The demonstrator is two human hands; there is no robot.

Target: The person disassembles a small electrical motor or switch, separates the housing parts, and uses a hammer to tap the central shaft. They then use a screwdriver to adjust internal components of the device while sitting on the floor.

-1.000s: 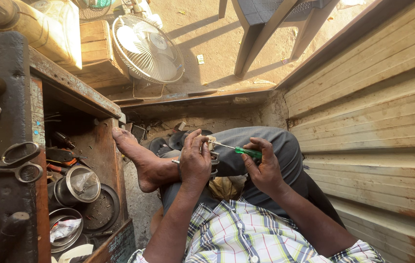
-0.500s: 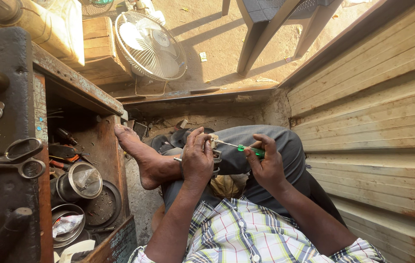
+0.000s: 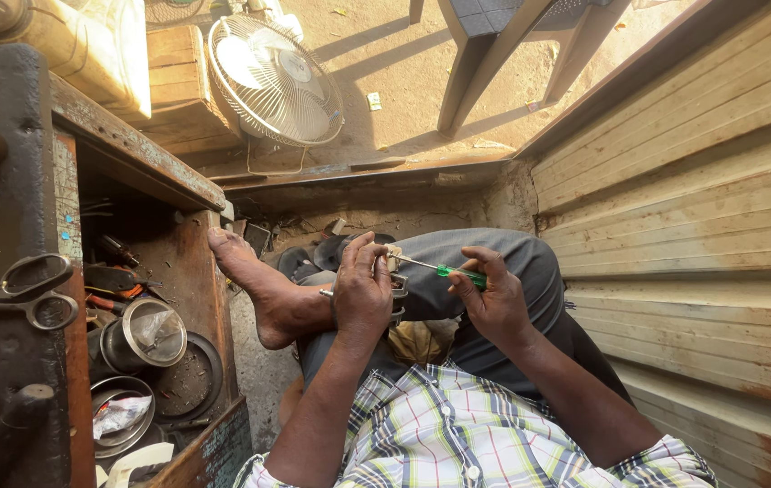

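The person sits with one bare foot (image 3: 263,294) raised against the wooden side of a counter (image 3: 132,158) and works over the lap with both hands. The left hand (image 3: 363,294) is curled shut around a small metal object (image 3: 396,289), most of which is hidden behind the fingers (image 3: 369,253); only a bit of grey metal shows at the edge of the palm, so its kind cannot be told. The right hand (image 3: 494,303) has its fingers closed on the green handle of a small screwdriver (image 3: 435,268), whose thin shaft points left and reaches the top of the left hand, where the tip meets the held piece. Both hands hover just above the grey trousers (image 3: 494,253) on the bent knee, close together. To the left, on the dark counter top, lies a pair of scissors (image 3: 19,289), and in the open compartment below stand round metal tins (image 3: 141,334) with bits of crumpled wrapping in them. Farther ahead, on the sandy ground, a white fan (image 3: 272,81) stands beside a wooden crate (image 3: 182,86). A wall of corrugated metal sheeting (image 3: 693,199) rises on the right
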